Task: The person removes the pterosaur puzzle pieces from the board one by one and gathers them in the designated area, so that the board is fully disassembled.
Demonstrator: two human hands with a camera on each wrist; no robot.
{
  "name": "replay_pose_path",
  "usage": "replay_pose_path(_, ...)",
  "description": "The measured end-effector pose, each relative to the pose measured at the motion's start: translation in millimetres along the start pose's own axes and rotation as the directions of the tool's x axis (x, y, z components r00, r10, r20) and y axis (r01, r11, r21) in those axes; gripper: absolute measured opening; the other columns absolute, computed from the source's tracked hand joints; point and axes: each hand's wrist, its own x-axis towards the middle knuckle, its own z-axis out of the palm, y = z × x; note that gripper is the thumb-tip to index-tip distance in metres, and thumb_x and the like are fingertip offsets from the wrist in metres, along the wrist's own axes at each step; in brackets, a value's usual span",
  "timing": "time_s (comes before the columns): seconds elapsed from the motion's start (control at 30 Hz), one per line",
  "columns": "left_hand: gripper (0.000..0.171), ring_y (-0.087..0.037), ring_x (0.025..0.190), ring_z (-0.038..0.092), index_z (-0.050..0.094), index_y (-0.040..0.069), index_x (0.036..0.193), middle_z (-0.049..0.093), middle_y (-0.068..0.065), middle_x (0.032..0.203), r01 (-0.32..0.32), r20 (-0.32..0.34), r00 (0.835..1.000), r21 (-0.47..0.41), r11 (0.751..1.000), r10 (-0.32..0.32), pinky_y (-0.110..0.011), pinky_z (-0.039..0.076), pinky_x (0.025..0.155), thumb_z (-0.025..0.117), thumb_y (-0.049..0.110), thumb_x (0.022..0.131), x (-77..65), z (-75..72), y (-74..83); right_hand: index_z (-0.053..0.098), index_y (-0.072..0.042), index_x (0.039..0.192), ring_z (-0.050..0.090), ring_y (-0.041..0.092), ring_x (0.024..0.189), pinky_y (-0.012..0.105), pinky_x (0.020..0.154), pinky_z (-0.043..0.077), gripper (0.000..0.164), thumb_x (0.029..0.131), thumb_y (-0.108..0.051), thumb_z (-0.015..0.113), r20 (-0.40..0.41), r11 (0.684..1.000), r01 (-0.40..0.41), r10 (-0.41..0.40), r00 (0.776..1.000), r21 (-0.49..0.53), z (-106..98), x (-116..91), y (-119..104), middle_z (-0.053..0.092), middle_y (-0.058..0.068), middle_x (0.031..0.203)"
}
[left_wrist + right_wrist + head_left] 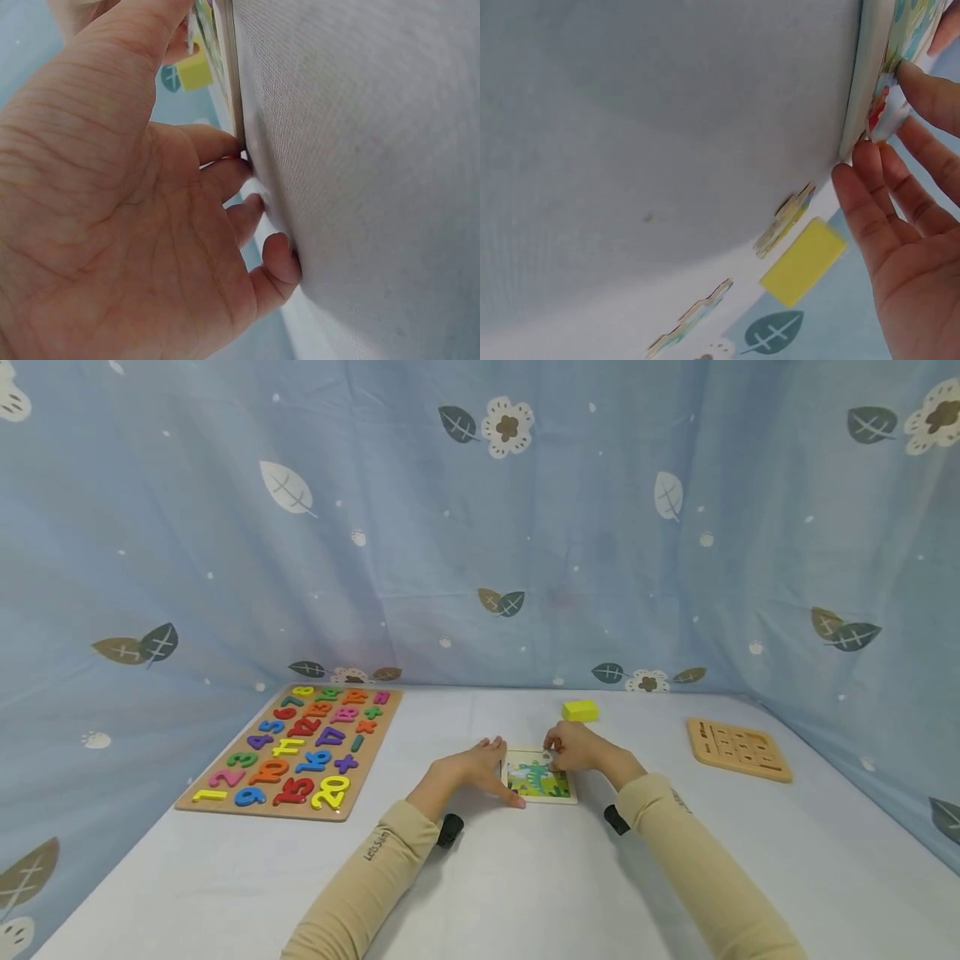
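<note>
A small jigsaw puzzle with a green dinosaur picture (534, 778) lies in a pale wooden frame (553, 801) on the white table. My left hand (480, 767) rests at its left side, thumb along the front edge, fingers spread and touching the frame's side and the tabletop. At the back right corner, my right hand (576, 747) pinches a puzzle piece (889, 121) with red and pale patches between thumb and fingertips, right over the frame. Two loose puzzle pieces (786, 222) lie on the table beyond that hand in the right wrist view.
A yellow block (580, 711) sits behind the puzzle. At the left lies a large board of coloured numbers (258, 813), at the right a small wooden number board (738, 749). Black wrist devices (450, 831) hang under both wrists. A blue patterned curtain (420, 527) closes the back.
</note>
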Motion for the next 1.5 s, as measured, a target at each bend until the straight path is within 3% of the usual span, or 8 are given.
replay_pose_path(0.23, 0.112, -0.027, 0.151, 0.007, 0.011, 0.006, 0.155, 0.008, -0.008, 0.163, 0.006, 0.005, 1.0, 0.011, 1.0, -0.006, -0.046, 0.017, 0.121, 0.071, 0.059, 0.077, 0.1, 0.1, 1.7, 0.07, -0.001, 0.104, 0.049, 0.015, 0.074, 0.026, 0.066, 0.044, 0.024, 0.081, -0.009, 0.074, -0.039, 0.999, 0.038, -0.038, 0.999, -0.002, 0.1, -3.1, -1.2, 0.059, 0.005, 0.083)
replay_pose_path(0.47, 0.112, -0.028, 0.151, 0.007, 0.012, 0.005, 0.155, 0.009, -0.009, 0.163, 0.003, 0.007, 1.0, 0.012, 1.0, -0.003, -0.045, 0.017, 0.121, 0.071, 0.059, 0.077, 1.4, 0.6, 0.3, 0.071, 0.001, 0.105, 0.047, 0.013, 0.066, 0.023, 0.06, 0.041, 0.024, 0.085, -0.012, 0.073, -0.037, 0.993, 0.082, -0.086, 0.996, -0.089, 0.1, -5.1, -1.6, 0.055, 0.002, 0.071)
replay_pose_path(0.67, 0.112, -0.028, 0.151, 0.006, 0.011, 0.004, 0.155, 0.009, -0.01, 0.163, 0.001, 0.011, 1.0, 0.006, 1.0, -0.001, -0.045, 0.017, 0.121, 0.072, 0.058, 0.077, 1.0, 0.4, 0.9, 0.072, 0.002, 0.104, 0.048, 0.012, 0.064, 0.022, 0.059, 0.042, 0.025, 0.085, -0.014, 0.073, -0.047, 0.987, 0.096, -0.103, 0.994, -0.131, -1.4, -7.0, -1.7, 0.058, 0.001, 0.071)
replay_pose_path(0.93, 0.114, -0.029, 0.151, 0.006, 0.01, 0.004, 0.155, 0.008, -0.011, 0.163, 0.006, 0.01, 1.0, -0.001, 1.0, -0.006, -0.047, 0.016, 0.121, 0.072, 0.058, 0.077, 1.7, 0.4, -0.7, 0.071, 0.003, 0.109, 0.049, 0.011, 0.063, 0.022, 0.058, 0.042, 0.029, 0.085, -0.013, 0.071, -0.046, 0.989, 0.096, -0.101, 0.994, -0.111, -11.3, -9.3, -1.0, 0.061, 0.002, 0.073)
replay_pose_path(1.17, 0.114, -0.03, 0.151, 0.007, 0.011, 0.003, 0.154, 0.009, -0.011, 0.163, 0.007, 0.007, 1.0, -0.002, 1.0, -0.007, -0.046, 0.017, 0.121, 0.072, 0.058, 0.077, 1.3, 0.0, -3.3, 0.072, 0.004, 0.105, 0.045, 0.01, 0.059, 0.022, 0.055, 0.039, 0.025, 0.085, -0.011, 0.07, -0.052, 0.982, 0.135, -0.143, 0.988, -0.135, -18.2, -13.9, 6.9, 0.057, 0.001, 0.066)
replay_pose_path(1.5, 0.113, -0.03, 0.151, 0.006, 0.011, 0.003, 0.154, 0.008, -0.012, 0.162, -0.016, 0.01, 1.0, 0.014, 1.0, 0.016, -0.046, 0.016, 0.121, 0.072, 0.059, 0.077, 2.9, -0.8, -2.5, 0.074, 0.003, 0.103, 0.044, 0.009, 0.056, 0.021, 0.054, 0.037, 0.024, 0.084, -0.012, 0.072, -0.051, 0.982, 0.104, -0.114, 0.992, -0.155, -28.3, -26.2, 26.1, 0.053, -0.001, 0.06)
